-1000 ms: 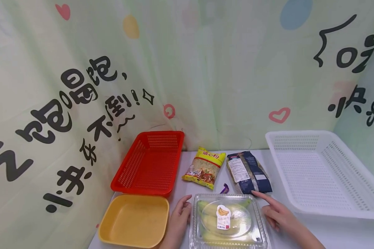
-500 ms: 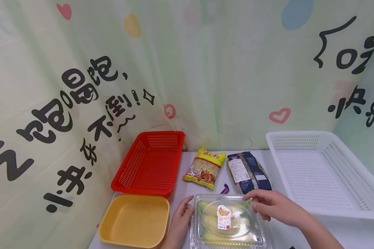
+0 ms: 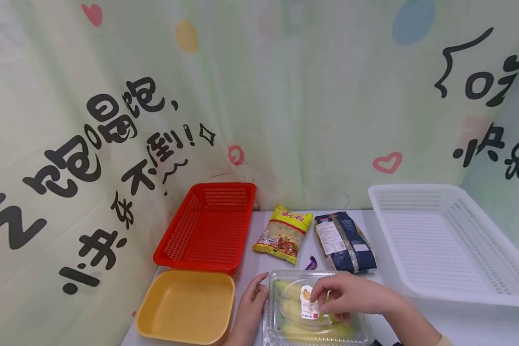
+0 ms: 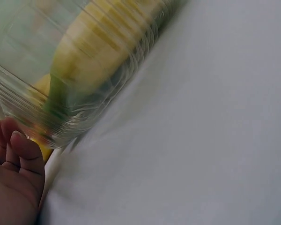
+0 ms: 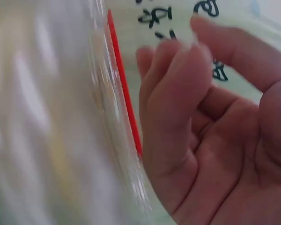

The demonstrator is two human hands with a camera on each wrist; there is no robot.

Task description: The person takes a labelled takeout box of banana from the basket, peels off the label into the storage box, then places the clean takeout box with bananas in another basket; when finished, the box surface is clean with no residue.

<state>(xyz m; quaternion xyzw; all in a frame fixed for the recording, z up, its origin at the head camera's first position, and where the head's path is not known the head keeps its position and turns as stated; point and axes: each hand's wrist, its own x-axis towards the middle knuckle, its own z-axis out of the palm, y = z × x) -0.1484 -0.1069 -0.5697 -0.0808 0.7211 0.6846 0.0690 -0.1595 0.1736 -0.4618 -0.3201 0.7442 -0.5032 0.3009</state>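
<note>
A clear plastic clamshell box (image 3: 285, 331) with yellow-green bananas (image 3: 291, 307) inside sits at the table's front. A white label (image 3: 308, 302) with a banana picture is on its lid. My left hand (image 3: 248, 310) rests against the box's left side; in the left wrist view its bent fingers (image 4: 25, 150) are at the box's ribbed corner. Above the lid's right half is my right hand (image 3: 350, 295), fingers loosely bent near the label. The right wrist view shows thumb and forefinger apart, with nothing between them. Whether that hand touches the lid I cannot tell.
Behind the box lie a yellow pasta bag (image 3: 283, 233), a dark blue bag (image 3: 346, 242) and a small purple wrapped item (image 3: 311, 263). A red basket (image 3: 238, 240) and a yellow tub (image 3: 229, 307) stand left, a white basket (image 3: 398, 259) right.
My right hand has moved left from beside the box's right edge to above its lid, near the label. The left hand has stayed at the box's left side.
</note>
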